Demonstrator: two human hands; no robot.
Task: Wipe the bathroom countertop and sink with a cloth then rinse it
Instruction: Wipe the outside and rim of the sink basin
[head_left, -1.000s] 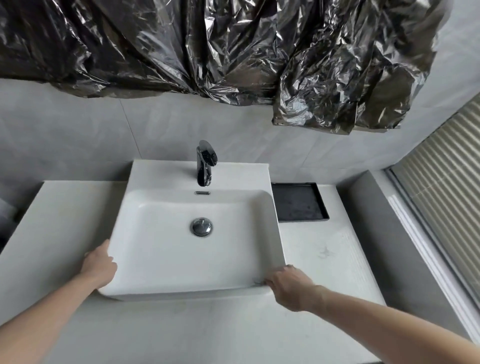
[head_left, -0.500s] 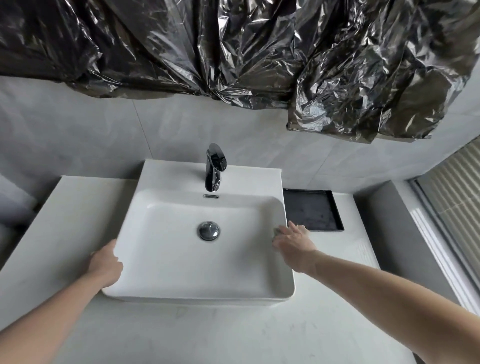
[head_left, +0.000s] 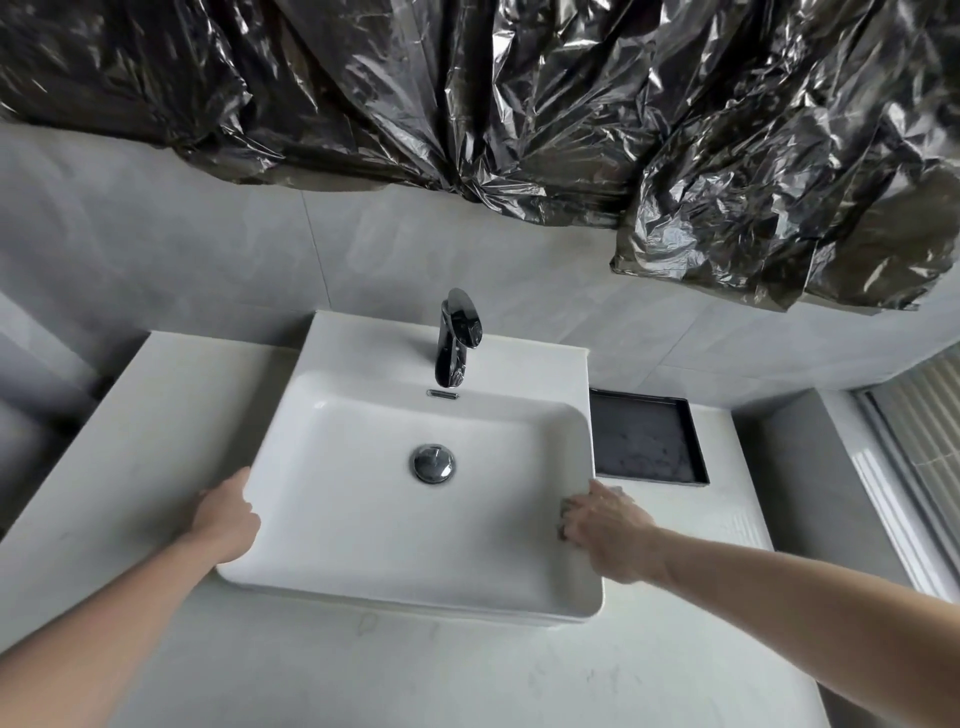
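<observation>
A white rectangular sink (head_left: 363, 525) sits on a pale grey countertop (head_left: 130, 431), with a black faucet (head_left: 457, 343) at its back and a chrome drain plug (head_left: 432, 463) in the basin. My right hand (head_left: 608, 530) presses a small grey cloth (head_left: 563, 522) against the sink's right rim; only a sliver of the cloth shows under the fingers. My left hand (head_left: 228, 517) rests on the sink's left edge, gripping the rim and holding nothing else.
A black shallow tray (head_left: 647, 439) lies on the countertop right of the sink. Crumpled black plastic sheeting (head_left: 519, 104) hangs over the wall above. A window with blinds (head_left: 930, 447) is at the far right. Grey tiled wall behind.
My right hand moved from the sink's front right corner up along the right rim, then slid back down a little. The left hand stayed on the left rim. The view shifted.
</observation>
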